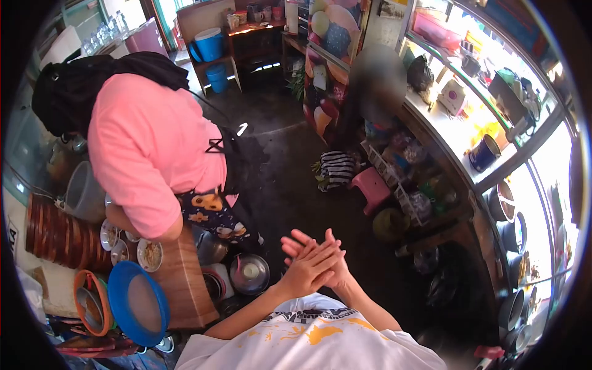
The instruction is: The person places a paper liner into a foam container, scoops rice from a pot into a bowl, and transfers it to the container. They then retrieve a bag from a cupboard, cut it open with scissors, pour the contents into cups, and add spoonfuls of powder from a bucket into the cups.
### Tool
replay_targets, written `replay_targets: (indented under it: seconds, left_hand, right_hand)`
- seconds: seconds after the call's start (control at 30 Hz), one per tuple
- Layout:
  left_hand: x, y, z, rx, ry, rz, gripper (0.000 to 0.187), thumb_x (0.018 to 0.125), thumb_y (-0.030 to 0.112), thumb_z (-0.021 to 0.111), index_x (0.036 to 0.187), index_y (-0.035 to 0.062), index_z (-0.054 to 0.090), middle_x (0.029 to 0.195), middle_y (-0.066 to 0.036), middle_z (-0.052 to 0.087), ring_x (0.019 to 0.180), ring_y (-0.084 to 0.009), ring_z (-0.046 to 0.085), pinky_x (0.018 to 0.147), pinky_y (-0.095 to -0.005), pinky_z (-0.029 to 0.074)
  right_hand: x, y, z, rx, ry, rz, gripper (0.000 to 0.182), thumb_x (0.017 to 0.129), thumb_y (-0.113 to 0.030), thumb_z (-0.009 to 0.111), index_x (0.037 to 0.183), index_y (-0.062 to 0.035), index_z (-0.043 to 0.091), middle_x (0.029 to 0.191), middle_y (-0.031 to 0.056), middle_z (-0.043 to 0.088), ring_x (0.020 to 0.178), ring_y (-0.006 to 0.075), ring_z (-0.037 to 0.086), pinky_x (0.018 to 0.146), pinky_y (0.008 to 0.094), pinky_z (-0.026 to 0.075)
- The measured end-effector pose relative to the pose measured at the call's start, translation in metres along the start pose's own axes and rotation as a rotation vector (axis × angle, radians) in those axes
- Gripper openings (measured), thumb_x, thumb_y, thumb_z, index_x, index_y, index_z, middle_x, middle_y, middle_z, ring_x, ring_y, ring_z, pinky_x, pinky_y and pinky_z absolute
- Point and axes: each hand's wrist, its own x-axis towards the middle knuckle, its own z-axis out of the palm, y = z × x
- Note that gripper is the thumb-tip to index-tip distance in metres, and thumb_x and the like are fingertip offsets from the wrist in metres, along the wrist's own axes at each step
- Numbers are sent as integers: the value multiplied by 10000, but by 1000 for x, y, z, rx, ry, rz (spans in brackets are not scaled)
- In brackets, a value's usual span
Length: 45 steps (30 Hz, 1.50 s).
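My left hand [308, 267] lies across my right hand [336, 271], palm against palm, in front of my white shirt [308, 339] with its orange print. The fingers of both hands are stretched out and partly overlap. Nothing shows between them, though the touching palms are hidden. Below and to their left, a round metal pot with a lid [250, 274] stands near the floor.
A person in a pink shirt [142, 135] bends over a wooden table [185, 277] at the left, with small bowls [150, 254] and a blue basin [139, 302]. A pink stool [372, 190], crates and a glass display case [450, 117] line the right side.
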Motion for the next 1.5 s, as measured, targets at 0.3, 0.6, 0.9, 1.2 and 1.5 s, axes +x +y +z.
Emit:
replay_targets:
  seconds: [0.3,0.6,0.9,1.2,1.5]
  left_hand:
    - [90,-178,-46,-153,168,-370,388,869,88,550,1256,117,549,1391,-168,417,1121,-329,556,908,-347,482]
    - [240,-295,-139,-165,362,-426,336,882,87,556,1217,75,564,1305,-157,498,1124,-329,548,896,-351,468]
    - [287,-439,-210,-61,710,-782,324,888,82,544,1211,65,563,1319,-159,471,1094,-292,568,878,-334,492]
    - [248,-552,-310,-42,1546,-1007,234,900,63,550,1128,39,595,1185,-104,548,988,-179,599,741,-268,524]
    - [66,-772,-433,141,2033,-1136,289,881,84,565,1165,30,547,1049,-90,594,939,-162,570,805,-280,468]
  right_hand:
    - [99,-237,-46,0,227,-504,613,942,-491,402,1306,0,445,1329,174,490,1203,275,504,1016,415,403]
    - [212,-378,-129,101,476,-589,459,931,-353,475,1244,-19,511,1275,124,546,1080,237,580,888,378,507]
    - [575,-448,-134,-532,486,121,388,922,-271,496,1242,-54,532,1237,75,571,987,173,586,847,295,500]
    - [938,-221,-89,-1289,-225,655,289,921,-213,533,1163,-65,584,1054,39,630,838,102,594,743,248,492]
    - [1096,37,-167,-2082,-427,80,698,625,-318,806,1129,2,443,1035,234,560,988,396,586,808,453,499]
